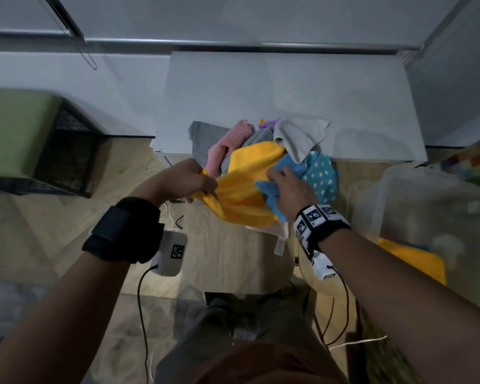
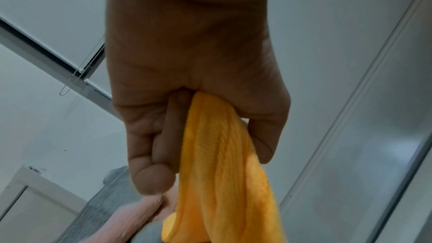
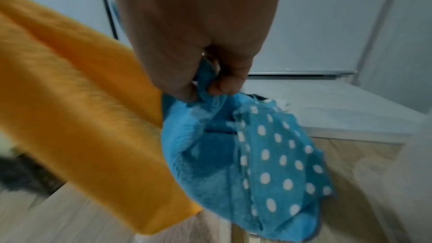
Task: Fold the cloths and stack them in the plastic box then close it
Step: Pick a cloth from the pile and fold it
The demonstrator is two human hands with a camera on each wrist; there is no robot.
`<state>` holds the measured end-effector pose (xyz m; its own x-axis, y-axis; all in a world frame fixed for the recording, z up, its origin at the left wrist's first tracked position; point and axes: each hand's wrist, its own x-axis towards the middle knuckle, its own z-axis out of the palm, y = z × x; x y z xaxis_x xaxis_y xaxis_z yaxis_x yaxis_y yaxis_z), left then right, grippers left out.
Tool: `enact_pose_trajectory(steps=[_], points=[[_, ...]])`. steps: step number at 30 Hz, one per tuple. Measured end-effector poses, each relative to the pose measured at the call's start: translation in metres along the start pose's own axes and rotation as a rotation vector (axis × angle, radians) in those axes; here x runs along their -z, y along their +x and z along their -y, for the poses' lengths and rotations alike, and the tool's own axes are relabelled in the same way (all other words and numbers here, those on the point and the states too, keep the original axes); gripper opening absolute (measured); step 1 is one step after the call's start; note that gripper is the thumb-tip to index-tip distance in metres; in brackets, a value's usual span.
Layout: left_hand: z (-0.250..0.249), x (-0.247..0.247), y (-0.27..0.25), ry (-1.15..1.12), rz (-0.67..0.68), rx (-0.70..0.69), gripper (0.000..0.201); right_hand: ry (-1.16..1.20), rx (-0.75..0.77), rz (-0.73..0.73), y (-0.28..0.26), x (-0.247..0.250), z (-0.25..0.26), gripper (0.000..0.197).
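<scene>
A heap of cloths lies at the front edge of the white table (image 1: 261,87). My left hand (image 1: 189,180) grips one end of a yellow cloth (image 1: 244,187); in the left wrist view the yellow cloth (image 2: 219,163) runs bunched through my left hand (image 2: 187,127). My right hand (image 1: 288,187) pinches a blue cloth with white dots (image 1: 320,173), seen close as the blue dotted cloth (image 3: 257,154) under my right hand (image 3: 210,84), with the yellow cloth (image 3: 77,108) beside it. The clear plastic box (image 1: 421,217) stands at the right, a folded yellow cloth (image 1: 416,261) inside.
Pink (image 1: 227,142), grey (image 1: 205,137) and off-white (image 1: 299,137) cloths are in the heap. A green-topped black crate (image 1: 39,139) stands at the left. Cables (image 1: 142,314) trail over the wooden floor below my arms.
</scene>
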<state>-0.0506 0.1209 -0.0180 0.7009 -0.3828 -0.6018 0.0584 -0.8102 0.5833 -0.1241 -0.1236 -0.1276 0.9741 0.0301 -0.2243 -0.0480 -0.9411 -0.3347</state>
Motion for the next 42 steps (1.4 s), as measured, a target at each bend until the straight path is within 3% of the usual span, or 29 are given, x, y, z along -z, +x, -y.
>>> enact_pose_trajectory(steps=[5,7,9,12,16,19,20,22,24,26,28,30,32,33,36,40,42], points=[[-0.019,0.031,-0.030,-0.174,-0.018,-0.121,0.024,0.197,-0.486,-0.372,0.010,0.041,-0.042,0.046],[-0.027,0.040,-0.039,-0.318,-0.035,-0.194,0.030,0.352,-0.564,-0.501,0.018,0.060,-0.053,0.050],[-0.037,0.044,-0.045,-0.531,0.001,-0.215,0.031,0.440,-0.509,-0.596,0.024,0.069,-0.053,0.059],[-0.050,0.047,-0.045,-0.653,-0.034,-0.267,0.037,0.285,-0.444,-0.478,0.022,0.067,-0.035,0.072],[-0.066,0.042,-0.041,-0.706,-0.152,-0.270,0.029,0.273,-0.126,-0.127,0.018,0.039,0.005,0.078],[-0.073,0.034,-0.043,-0.875,-0.119,-0.274,0.027,0.585,-0.094,0.238,0.009,0.022,0.039,0.103],[-0.074,0.034,-0.044,-0.942,-0.100,-0.295,0.025,0.562,-0.064,0.302,0.007,0.018,0.049,0.117],[-0.078,0.038,-0.053,-1.077,-0.062,-0.361,0.018,0.374,0.034,0.280,0.001,0.015,0.063,0.141],[-0.081,0.047,-0.063,-1.224,-0.024,-0.451,0.013,0.369,0.095,0.253,-0.002,0.026,0.076,0.131],[-0.082,0.060,-0.070,-1.305,-0.023,-0.549,0.015,0.403,0.106,0.290,0.003,0.036,0.084,0.083],[-0.080,0.074,-0.075,-1.251,-0.092,-0.638,0.029,0.395,0.054,0.415,0.011,0.045,0.085,0.043],[-0.085,0.082,-0.081,-1.303,-0.011,-0.732,0.014,0.402,0.017,0.549,0.015,0.045,0.084,0.035],[-0.093,0.086,-0.088,-1.253,0.018,-0.687,0.018,0.413,0.020,0.597,0.014,0.044,0.083,0.033],[-0.095,0.086,-0.089,-1.142,-0.054,-0.624,0.013,0.387,0.023,0.576,0.015,0.043,0.081,0.031],[-0.085,0.076,-0.077,-0.632,-0.215,-0.485,0.018,0.374,-0.011,0.283,0.013,0.040,0.076,0.016],[-0.053,0.046,-0.051,-0.196,-0.229,-0.358,0.018,1.214,-0.146,0.000,-0.001,0.052,0.090,0.015],[-0.039,0.033,-0.043,-0.093,-0.253,-0.338,0.025,1.287,-0.047,-0.073,-0.006,0.058,0.098,0.031]])
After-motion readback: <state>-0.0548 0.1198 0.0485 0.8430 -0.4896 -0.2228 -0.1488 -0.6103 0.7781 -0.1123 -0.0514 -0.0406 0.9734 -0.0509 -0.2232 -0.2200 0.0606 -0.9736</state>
